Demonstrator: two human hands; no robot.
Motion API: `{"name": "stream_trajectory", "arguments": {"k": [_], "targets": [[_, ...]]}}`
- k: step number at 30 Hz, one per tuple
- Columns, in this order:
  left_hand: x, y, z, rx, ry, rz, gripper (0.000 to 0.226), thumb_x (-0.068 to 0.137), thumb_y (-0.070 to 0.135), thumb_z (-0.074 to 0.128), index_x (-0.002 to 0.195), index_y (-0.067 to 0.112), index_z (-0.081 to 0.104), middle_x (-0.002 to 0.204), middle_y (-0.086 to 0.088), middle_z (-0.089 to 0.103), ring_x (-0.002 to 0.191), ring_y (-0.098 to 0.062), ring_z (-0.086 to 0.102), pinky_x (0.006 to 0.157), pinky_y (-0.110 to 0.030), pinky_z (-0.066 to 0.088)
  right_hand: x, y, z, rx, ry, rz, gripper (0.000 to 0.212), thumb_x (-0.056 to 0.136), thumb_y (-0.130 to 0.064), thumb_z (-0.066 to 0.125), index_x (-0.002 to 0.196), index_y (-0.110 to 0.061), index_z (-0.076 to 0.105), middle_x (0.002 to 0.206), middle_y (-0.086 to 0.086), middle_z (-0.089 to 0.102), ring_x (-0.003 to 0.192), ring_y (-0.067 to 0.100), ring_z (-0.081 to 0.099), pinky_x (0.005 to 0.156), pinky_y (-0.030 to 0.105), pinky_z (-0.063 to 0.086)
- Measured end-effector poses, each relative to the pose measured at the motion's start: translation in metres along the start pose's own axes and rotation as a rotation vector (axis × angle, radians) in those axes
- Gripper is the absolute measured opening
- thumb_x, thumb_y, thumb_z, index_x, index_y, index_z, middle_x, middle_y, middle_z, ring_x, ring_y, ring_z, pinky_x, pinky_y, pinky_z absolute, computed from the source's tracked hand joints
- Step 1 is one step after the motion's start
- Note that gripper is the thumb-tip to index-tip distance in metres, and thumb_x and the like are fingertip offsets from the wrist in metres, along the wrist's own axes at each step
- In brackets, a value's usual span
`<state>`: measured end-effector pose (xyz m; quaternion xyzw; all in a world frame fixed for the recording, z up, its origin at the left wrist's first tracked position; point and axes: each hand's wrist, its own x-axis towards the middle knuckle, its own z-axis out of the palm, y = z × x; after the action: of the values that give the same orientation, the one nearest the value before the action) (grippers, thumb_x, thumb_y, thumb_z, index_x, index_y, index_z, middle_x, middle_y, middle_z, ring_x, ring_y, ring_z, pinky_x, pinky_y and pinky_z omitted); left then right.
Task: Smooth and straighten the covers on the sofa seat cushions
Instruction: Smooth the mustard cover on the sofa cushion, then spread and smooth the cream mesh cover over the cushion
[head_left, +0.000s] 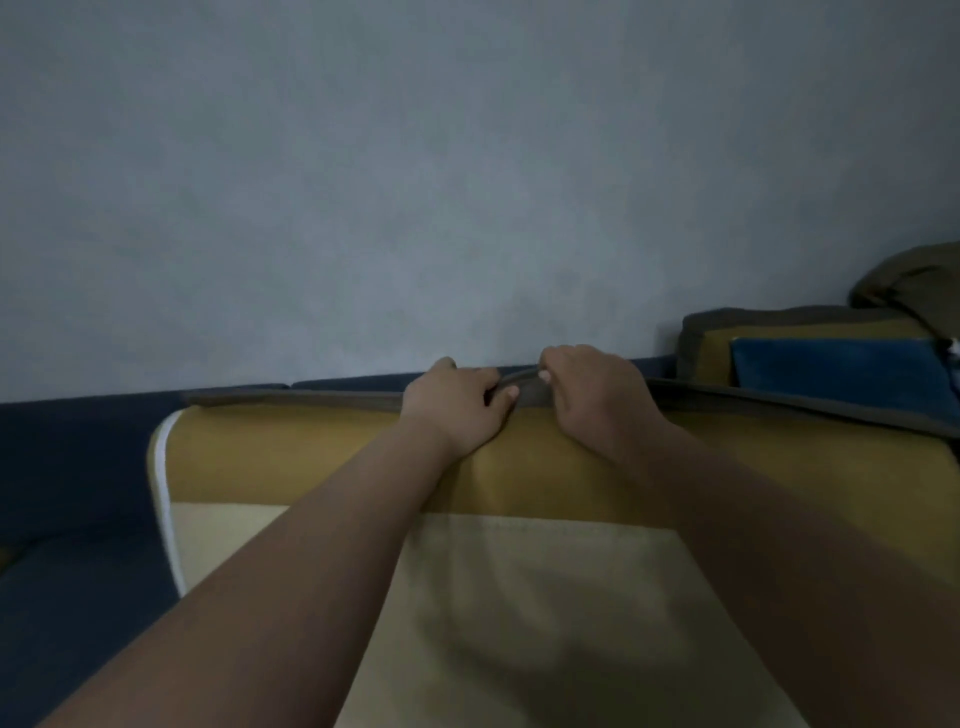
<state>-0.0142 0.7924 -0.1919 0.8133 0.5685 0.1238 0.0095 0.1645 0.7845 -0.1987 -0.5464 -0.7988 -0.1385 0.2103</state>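
Wall (467, 182): grey, plain, behind everything.
Sofa (67, 467): dark blue, seen at left and along the back.
Seat cushion cover (519, 597): mustard and cream panels, laid on the sofa seat below the camera; faint creases noted in the cream.
Grey edging (311, 399): run along the cover's far edge, raised in a small arch between the 2 hands, presumably to draw out slack.
Left hand (457, 405): fingers curled round the edging.
Right hand (597, 400): edging pinched, just beside the left.
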Motion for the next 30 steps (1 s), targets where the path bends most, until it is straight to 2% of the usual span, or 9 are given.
{"name": "stream_trajectory", "arguments": {"k": [3,7,11,14,16,18,22,26,30], "targets": [[0.063,-0.007,0.028,-0.067,-0.037,-0.08,0.032,0.098,0.053,0.032,0.093,0.029,0.052,0.086,-0.004,0.053,0.108,-0.023,0.048,0.076,-0.032,0.042,0.041,0.044,0.049,0.022,0.111,-0.027,0.019,0.093,-0.017,0.046,0.078,-0.012,0.056,0.068,0.005,0.056,0.061,0.023,0.051,0.054,0.031,0.034],[0.13,-0.023,0.064,-0.04,-0.069,-0.202,0.037,0.099,0.053,0.033,0.09,0.025,0.055,0.098,-0.008,0.064,0.096,-0.025,0.058,0.066,-0.029,0.039,0.091,0.078,0.102,0.028,0.047,0.003,0.02,0.093,-0.016,0.052,0.074,-0.013,0.056,0.068,0.008,0.059,0.062,0.027,0.054,0.053,0.032,0.036],[0.186,-0.046,0.1,-0.037,-0.085,-0.309,0.041,0.098,0.052,0.034,0.1,0.024,0.063,0.108,-0.006,0.064,0.102,-0.025,0.058,0.07,-0.029,0.039,0.125,0.082,0.152,-0.026,-0.002,0.147,0.028,0.098,-0.03,0.041,0.087,-0.016,0.062,0.085,0.004,0.064,0.078,0.025,0.059,0.067,0.034,0.04],[0.228,-0.063,0.129,-0.005,-0.133,-0.334,0.039,0.098,0.048,0.036,0.108,0.022,0.063,0.116,-0.007,0.062,0.109,-0.026,0.056,0.075,-0.031,0.038,0.123,0.07,0.199,-0.097,0.003,0.204,0.049,0.095,-0.046,0.025,0.105,-0.017,0.063,0.1,0.004,0.064,0.092,0.025,0.058,0.087,0.041,0.041],[0.257,-0.073,0.154,0.037,-0.169,-0.329,0.042,0.099,0.046,0.035,0.116,0.019,0.062,0.122,-0.009,0.061,0.113,-0.027,0.055,0.078,-0.032,0.036,0.131,0.082,0.228,-0.096,-0.025,0.191,0.051,0.095,-0.048,0.021,0.112,-0.02,0.06,0.106,0.003,0.064,0.096,0.024,0.056,0.088,0.04,0.039],[0.286,-0.082,0.182,0.069,-0.207,-0.329,0.044,0.099,0.044,0.033,0.119,0.016,0.061,0.125,-0.01,0.06,0.114,-0.028,0.055,0.079,-0.032,0.035,0.147,0.106,0.259,-0.02,-0.038,0.166,0.043,0.097,-0.046,0.028,0.108,-0.021,0.061,0.102,0.002,0.064,0.092,0.021,0.056,0.082,0.037,0.04],[0.322,-0.118,0.246,0.094,-0.282,-0.303,0.043,0.099,0.04,0.03,0.116,0.015,0.06,0.121,-0.009,0.06,0.11,-0.028,0.055,0.078,-0.033,0.035,0.169,0.132,0.338,0.094,-0.096,0.137,0.04,0.099,-0.043,0.033,0.107,-0.019,0.064,0.102,0.002,0.064,0.092,0.019,0.055,0.08,0.036,0.04],[0.3,-0.191,0.311,0.083,-0.373,-0.334,0.043,0.099,0.044,0.028,0.106,0.02,0.063,0.112,-0.005,0.063,0.101,-0.025,0.058,0.079,-0.035,0.043,0.173,0.093,0.425,0.163,-0.269,0.079,0.042,0.1,-0.043,0.029,0.116,-0.018,0.059,0.112,0.003,0.06,0.103,0.021,0.051,0.086,0.037,0.036],[0.288,-0.222,0.365,-0.084,-0.208,-0.388,0.04,0.098,0.049,0.037,0.087,0.023,0.066,0.084,0.003,0.063,0.079,-0.015,0.056,0.062,-0.029,0.042,0.167,0.084,0.49,0.188,-0.317,0.138,0.038,0.101,-0.041,0.029,0.111,-0.018,0.058,0.109,0.001,0.059,0.103,0.02,0.051,0.088,0.036,0.035]]}}
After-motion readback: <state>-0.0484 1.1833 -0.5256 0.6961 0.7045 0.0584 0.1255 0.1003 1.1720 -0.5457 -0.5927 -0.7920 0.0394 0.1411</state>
